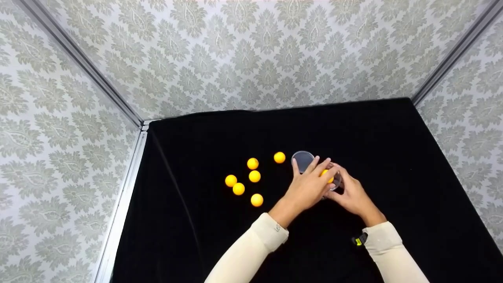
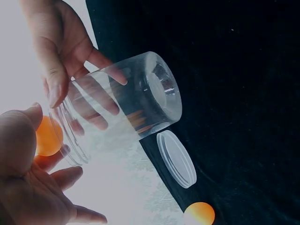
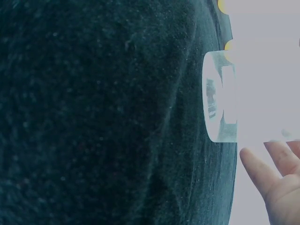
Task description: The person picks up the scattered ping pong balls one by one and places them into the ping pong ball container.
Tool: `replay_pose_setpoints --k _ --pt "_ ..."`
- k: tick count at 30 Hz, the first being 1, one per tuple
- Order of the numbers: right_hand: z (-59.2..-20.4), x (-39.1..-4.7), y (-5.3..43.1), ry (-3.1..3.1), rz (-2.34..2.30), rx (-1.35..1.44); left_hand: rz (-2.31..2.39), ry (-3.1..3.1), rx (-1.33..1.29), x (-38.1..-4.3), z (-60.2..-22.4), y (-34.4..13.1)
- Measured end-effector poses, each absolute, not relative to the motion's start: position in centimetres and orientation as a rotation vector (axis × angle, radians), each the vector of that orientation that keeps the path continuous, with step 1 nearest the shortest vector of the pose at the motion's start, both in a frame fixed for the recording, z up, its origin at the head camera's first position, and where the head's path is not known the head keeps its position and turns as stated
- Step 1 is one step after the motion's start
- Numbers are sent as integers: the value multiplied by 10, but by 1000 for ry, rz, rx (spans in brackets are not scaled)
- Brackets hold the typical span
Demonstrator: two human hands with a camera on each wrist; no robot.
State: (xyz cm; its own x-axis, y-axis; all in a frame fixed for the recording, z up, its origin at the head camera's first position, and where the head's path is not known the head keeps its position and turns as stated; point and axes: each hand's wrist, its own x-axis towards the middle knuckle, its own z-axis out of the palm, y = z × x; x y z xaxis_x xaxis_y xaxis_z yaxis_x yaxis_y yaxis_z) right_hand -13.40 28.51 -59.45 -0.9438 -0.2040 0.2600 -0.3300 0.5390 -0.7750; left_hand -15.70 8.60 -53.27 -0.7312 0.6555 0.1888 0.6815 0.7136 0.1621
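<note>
Watching from my station, I am seeing a clear jar point(image 2: 159, 96) with its mouth turning toward an orange ball point(image 2: 48, 136); the ball is sitting right at the rim. Orange streaks are showing through the wall near the base, and I am not managing to tell what they are. A round lid point(image 1: 302, 160) is lying on the black-covered counter point(image 1: 377, 133) just beside the jar, with left fingers partly hiding it in the head view. Six loose balls point(image 1: 254, 176) are lying farther left, two of them nearly touching. The left hand point(image 1: 308, 188) is covering part of the jar's mouth. Its grip is pinching the ball between thumb and finger, other fingers spreading. The right hand's point(image 1: 354, 196) grip is curling around the jar near its rim.
</note>
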Motion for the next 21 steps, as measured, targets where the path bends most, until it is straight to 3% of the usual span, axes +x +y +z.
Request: replay_pose_setpoints --k 15,21 --pt "-593 -133 283 -2641 1399 401 -370 -2825 -1069 -156 -533 80" --pt "-565 -123 271 -2629 1444 398 -388 -2814 -1073 -155 -530 75"
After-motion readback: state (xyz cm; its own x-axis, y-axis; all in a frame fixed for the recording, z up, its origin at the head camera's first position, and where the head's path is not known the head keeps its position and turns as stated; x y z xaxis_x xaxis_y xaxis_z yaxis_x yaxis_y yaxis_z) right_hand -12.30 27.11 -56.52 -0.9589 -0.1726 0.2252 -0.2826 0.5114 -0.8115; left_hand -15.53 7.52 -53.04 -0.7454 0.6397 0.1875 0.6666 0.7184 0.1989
